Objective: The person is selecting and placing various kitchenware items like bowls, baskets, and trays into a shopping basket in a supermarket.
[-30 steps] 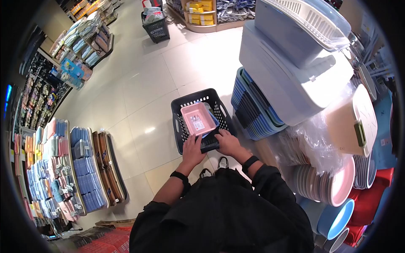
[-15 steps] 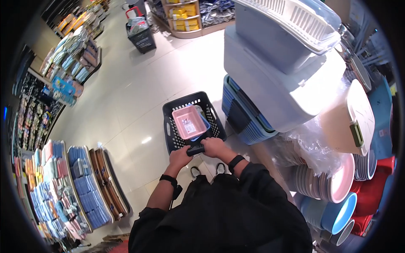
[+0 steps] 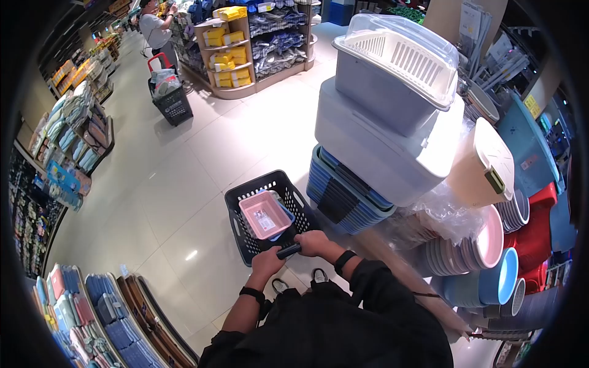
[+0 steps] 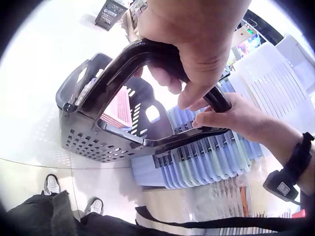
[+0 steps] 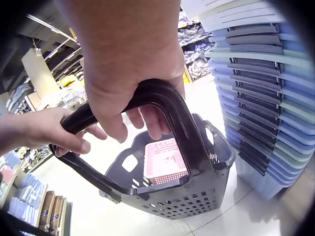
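From the head view, both my hands are closed round the black handle [image 3: 288,250] of the basket [image 3: 236,228]. My left hand [image 3: 268,262] is on the near end and my right hand [image 3: 311,243] is just beside it. The basket is in front of my feet, above the pale floor [image 3: 184,165], and close to a stack of blue crates [image 3: 343,196]. A pink tray [image 3: 264,214] lies inside it. Grey bins [image 3: 386,141] stand on the crates. Further down the aisle another basket [image 3: 172,101] stands by a shelf [image 3: 245,43].

From the left wrist, my left hand [image 4: 197,44] wraps the top bend of the handle [image 4: 128,64], fingers curled under the bar. My right hand [image 4: 236,120] grips the same bar further along. The basket wall [image 4: 83,132] hangs below, with the pink tray [image 4: 118,110] showing through the opening. My shoes [image 4: 51,184] are on the floor beneath.

From the right wrist, my right hand [image 5: 130,73] clasps the corner of the handle [image 5: 167,98], with my left hand [image 5: 49,130] pinched round the far end. The tray [image 5: 165,167] sits flat in the basket [image 5: 187,201], and the crates [image 5: 266,98] are to its right. I cannot tell whether the basket touches the floor.
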The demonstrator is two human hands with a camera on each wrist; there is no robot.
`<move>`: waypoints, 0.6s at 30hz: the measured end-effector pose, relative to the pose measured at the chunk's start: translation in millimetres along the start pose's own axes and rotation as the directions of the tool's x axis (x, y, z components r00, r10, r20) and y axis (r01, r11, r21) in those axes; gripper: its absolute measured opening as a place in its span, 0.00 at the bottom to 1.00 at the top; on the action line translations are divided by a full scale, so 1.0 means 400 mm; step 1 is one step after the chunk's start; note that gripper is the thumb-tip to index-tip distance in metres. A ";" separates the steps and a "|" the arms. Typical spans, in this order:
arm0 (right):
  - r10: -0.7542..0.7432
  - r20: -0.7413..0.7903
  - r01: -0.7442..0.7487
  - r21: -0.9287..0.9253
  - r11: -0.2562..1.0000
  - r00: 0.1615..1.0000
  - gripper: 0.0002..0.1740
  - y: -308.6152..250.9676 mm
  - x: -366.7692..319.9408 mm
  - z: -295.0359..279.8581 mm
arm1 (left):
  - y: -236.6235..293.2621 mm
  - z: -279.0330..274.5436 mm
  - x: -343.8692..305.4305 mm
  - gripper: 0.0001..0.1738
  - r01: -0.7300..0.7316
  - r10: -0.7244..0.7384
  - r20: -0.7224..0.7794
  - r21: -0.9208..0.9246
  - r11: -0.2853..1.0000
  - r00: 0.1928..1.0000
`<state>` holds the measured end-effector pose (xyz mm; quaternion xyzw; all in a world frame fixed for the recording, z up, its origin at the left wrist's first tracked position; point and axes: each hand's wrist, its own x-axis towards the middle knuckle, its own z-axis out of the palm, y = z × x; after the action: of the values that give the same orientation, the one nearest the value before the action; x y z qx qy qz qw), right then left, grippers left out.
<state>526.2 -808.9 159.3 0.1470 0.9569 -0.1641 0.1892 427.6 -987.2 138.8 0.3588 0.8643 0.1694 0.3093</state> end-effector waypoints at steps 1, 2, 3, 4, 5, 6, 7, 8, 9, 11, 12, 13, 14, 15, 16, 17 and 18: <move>-0.014 -0.010 0.014 0.012 1.000 1.000 0.14 -0.009 0.004 -0.004 | -0.003 -0.015 0.001 0.27 0.015 -0.015 0.033 0.005 1.000 0.999; -0.004 -0.013 0.005 0.004 1.000 1.000 0.14 -0.017 0.010 -0.008 | -0.014 -0.016 0.011 0.26 0.003 -0.003 0.023 -0.013 1.000 1.000; 0.037 0.020 -0.037 -0.013 0.999 0.999 0.15 -0.023 0.018 -0.015 | -0.017 -0.023 0.017 0.26 -0.006 0.006 0.021 -0.019 1.000 1.000; 0.076 0.052 -0.075 -0.028 0.997 0.996 0.15 -0.032 0.029 -0.024 | -0.021 -0.032 0.023 0.26 -0.021 0.021 0.005 -0.012 1.000 1.000; 0.114 0.087 -0.111 -0.041 0.993 0.990 0.16 -0.039 0.037 -0.028 | -0.026 -0.040 0.028 0.25 -0.032 0.032 -0.008 -0.004 0.999 0.999; 0.117 0.089 -0.114 -0.041 0.993 0.989 0.16 -0.046 0.043 -0.030 | -0.035 -0.043 0.033 0.25 -0.033 0.033 -0.004 -0.005 0.999 0.999; 0.134 0.094 -0.133 -0.021 0.991 0.986 0.16 -0.040 0.048 -0.027 | -0.039 -0.042 0.046 0.25 -0.038 0.038 0.012 -0.006 0.999 0.999; 0.150 0.079 -0.150 -0.014 0.989 0.986 0.17 -0.045 0.054 -0.029 | -0.047 -0.048 0.061 0.24 -0.055 0.055 0.006 -0.009 0.998 0.998; 0.149 0.082 -0.149 -0.013 0.989 0.985 0.17 -0.038 0.063 -0.018 | -0.055 -0.047 0.078 0.24 -0.052 0.052 0.008 -0.010 0.999 0.999; 0.050 -0.262 -0.048 0.016 0.999 0.964 0.18 -0.018 0.080 0.030 | -0.071 -0.046 0.101 0.26 -0.068 0.068 -0.019 -0.014 0.998 0.998; 0.138 -0.129 -0.134 0.041 0.990 0.982 0.19 -0.034 0.088 0.004 | -0.068 -0.062 0.106 0.26 -0.060 0.060 -0.009 -0.009 0.998 0.998; 0.161 -0.005 -0.161 0.009 0.987 0.987 0.19 -0.048 0.096 -0.027 | -0.080 -0.066 0.116 0.26 -0.090 0.090 -0.015 -0.005 0.996 0.996; 0.169 0.035 -0.169 0.016 0.985 0.985 0.19 -0.048 0.106 -0.038 | -0.084 -0.066 0.122 0.27 -0.098 0.098 -0.027 -0.006 0.995 0.995; 0.175 0.051 -0.176 0.010 0.984 0.983 0.19 -0.053 0.117 -0.042 | -0.092 -0.072 0.129 0.28 -0.120 0.120 -0.061 -0.004 0.993 0.991; 0.134 0.000 -0.134 0.022 0.991 0.991 0.22 -0.043 0.129 -0.027 | -0.093 -0.088 0.140 0.28 -0.106 0.106 -0.053 0.001 0.994 0.993; 0.124 0.009 -0.124 0.032 0.992 0.992 0.22 -0.033 0.134 -0.010 | -0.090 -0.103 0.151 0.29 -0.111 0.112 -0.030 0.017 0.994 0.993; 0.059 -0.207 -0.053 0.035 0.998 0.976 0.24 -0.036 0.135 -0.013 | -0.092 -0.109 0.163 0.30 -0.118 0.119 -0.011 0.032 0.992 0.993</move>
<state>471.6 -808.3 145.3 0.1933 0.9643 -0.1566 0.0903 344.2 -968.1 125.6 0.4132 0.8458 0.1761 0.2877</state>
